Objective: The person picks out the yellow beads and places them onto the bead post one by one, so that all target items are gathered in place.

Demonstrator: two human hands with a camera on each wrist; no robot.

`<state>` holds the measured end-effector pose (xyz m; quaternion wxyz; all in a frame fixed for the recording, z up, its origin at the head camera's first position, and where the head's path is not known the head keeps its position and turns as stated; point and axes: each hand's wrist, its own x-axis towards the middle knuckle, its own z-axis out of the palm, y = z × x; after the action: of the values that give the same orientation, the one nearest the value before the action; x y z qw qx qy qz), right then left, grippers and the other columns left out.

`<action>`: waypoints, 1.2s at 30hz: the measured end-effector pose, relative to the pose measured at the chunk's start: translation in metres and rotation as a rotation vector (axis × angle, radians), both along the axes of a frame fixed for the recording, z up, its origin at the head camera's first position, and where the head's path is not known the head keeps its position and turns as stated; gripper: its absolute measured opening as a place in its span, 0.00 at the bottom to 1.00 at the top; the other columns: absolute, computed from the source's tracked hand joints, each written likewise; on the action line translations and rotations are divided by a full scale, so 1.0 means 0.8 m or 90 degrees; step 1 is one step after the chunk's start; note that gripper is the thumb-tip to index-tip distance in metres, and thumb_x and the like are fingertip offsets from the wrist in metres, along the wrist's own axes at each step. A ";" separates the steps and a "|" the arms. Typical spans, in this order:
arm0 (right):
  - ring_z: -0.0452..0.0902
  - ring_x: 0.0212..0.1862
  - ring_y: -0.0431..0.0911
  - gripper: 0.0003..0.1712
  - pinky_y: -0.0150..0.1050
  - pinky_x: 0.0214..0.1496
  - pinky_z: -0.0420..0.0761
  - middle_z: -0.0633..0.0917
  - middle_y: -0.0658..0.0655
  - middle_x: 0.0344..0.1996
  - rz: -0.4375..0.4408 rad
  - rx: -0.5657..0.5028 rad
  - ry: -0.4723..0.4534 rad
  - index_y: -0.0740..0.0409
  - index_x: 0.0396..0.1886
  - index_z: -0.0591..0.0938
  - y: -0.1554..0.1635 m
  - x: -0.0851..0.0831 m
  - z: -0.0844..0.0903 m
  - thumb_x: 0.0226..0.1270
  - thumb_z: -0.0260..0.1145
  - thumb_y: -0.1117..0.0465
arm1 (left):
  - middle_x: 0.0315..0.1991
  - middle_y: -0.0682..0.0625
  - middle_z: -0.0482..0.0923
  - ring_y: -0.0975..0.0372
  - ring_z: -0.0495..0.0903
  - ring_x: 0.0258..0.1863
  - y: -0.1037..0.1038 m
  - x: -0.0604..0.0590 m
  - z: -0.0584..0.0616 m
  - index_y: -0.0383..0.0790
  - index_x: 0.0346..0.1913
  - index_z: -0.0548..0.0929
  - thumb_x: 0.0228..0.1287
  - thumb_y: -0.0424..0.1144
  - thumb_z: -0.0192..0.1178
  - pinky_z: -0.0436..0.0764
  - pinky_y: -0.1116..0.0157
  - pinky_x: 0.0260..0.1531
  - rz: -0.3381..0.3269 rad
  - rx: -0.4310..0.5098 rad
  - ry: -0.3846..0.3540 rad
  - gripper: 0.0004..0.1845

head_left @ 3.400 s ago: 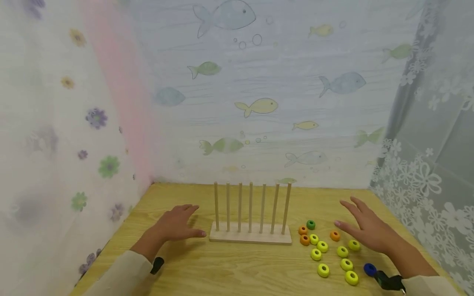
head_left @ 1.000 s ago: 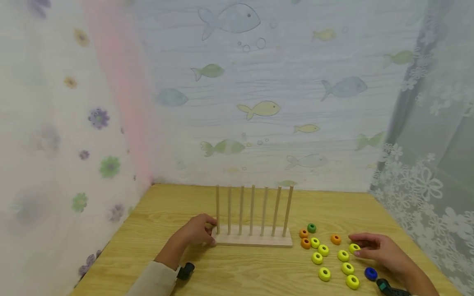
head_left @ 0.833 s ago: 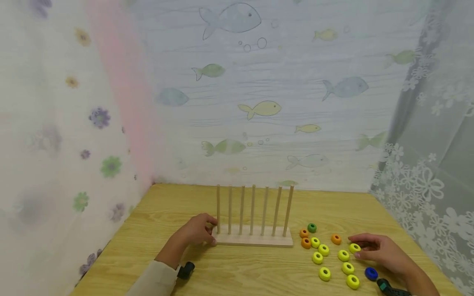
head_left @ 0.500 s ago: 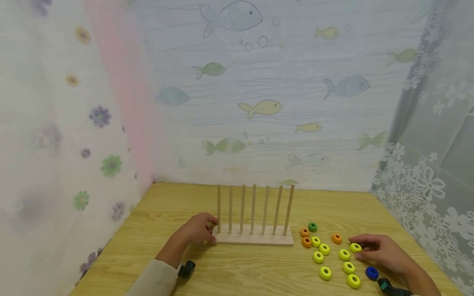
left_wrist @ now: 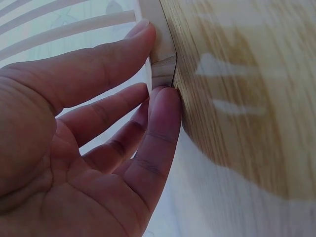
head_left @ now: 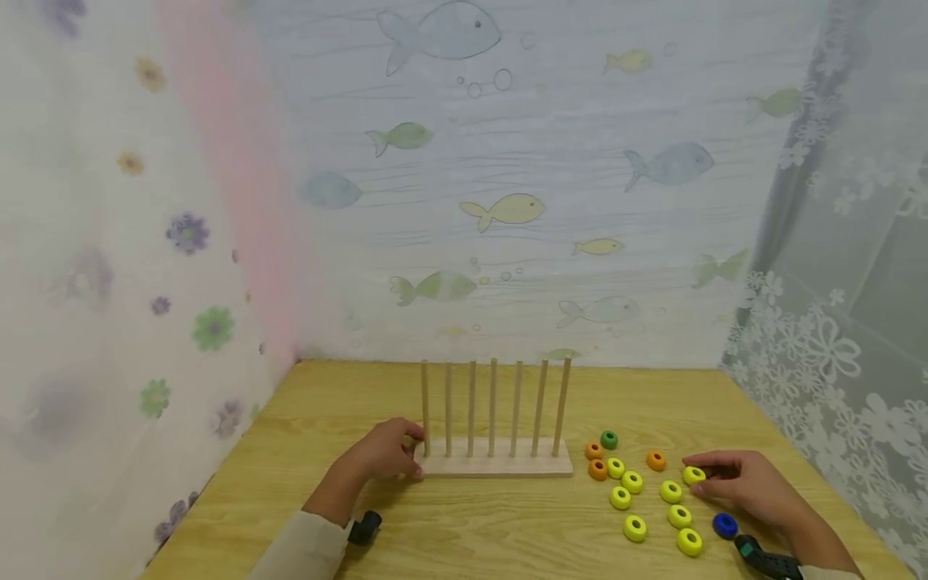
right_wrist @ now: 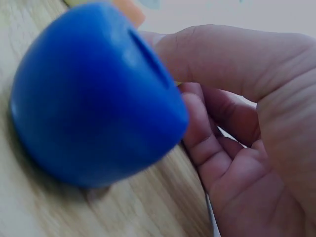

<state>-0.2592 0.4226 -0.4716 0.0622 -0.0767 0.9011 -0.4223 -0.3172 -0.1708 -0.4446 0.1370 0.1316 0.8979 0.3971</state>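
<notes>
Head view: your hands rest on the table [head_left: 464,532].
Left hand [head_left: 380,455]: fingers grip the rack [head_left: 493,466] base's left end.
Right hand [head_left: 750,487]: fingertips pinch a yellow ring [head_left: 693,474]; blue ring [head_left: 724,525] just near of it.

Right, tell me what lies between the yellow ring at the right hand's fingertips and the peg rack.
The right hand pinches a yellow ring on the table. Between it and the peg rack lie loose rings: an orange ring, more yellow ones and two orange rings by the rack's right end. Lifted above them, nothing visible blocks the way.
</notes>
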 end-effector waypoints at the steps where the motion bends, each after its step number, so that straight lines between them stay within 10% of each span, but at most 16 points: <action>1: 0.81 0.46 0.30 0.31 0.33 0.45 0.83 0.86 0.63 0.57 -0.006 0.005 0.001 0.64 0.65 0.82 0.000 0.000 0.001 0.68 0.74 0.52 | 0.41 0.46 0.79 0.58 0.73 0.33 0.000 0.000 0.000 0.35 0.66 0.78 0.54 0.29 0.78 0.74 0.60 0.30 0.000 -0.002 0.000 0.35; 14: 0.82 0.46 0.30 0.31 0.34 0.45 0.84 0.85 0.64 0.58 -0.036 0.001 0.006 0.64 0.64 0.82 -0.011 0.001 0.007 0.67 0.75 0.51 | 0.61 0.43 0.80 0.55 0.81 0.51 -0.002 -0.002 0.002 0.38 0.65 0.80 0.52 0.33 0.80 0.82 0.54 0.45 -0.004 -0.022 0.014 0.35; 36: 0.82 0.42 0.35 0.29 0.40 0.42 0.86 0.89 0.56 0.49 -0.055 0.003 0.110 0.62 0.61 0.85 -0.047 -0.013 0.051 0.66 0.76 0.51 | 0.60 0.42 0.80 0.54 0.82 0.49 -0.008 -0.004 -0.001 0.38 0.65 0.81 0.52 0.33 0.80 0.83 0.55 0.40 -0.019 -0.001 0.011 0.34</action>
<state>-0.2696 0.3854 -0.4307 -0.0338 -0.0739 0.9065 -0.4144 -0.3205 -0.1775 -0.4452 0.1352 0.1481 0.8974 0.3931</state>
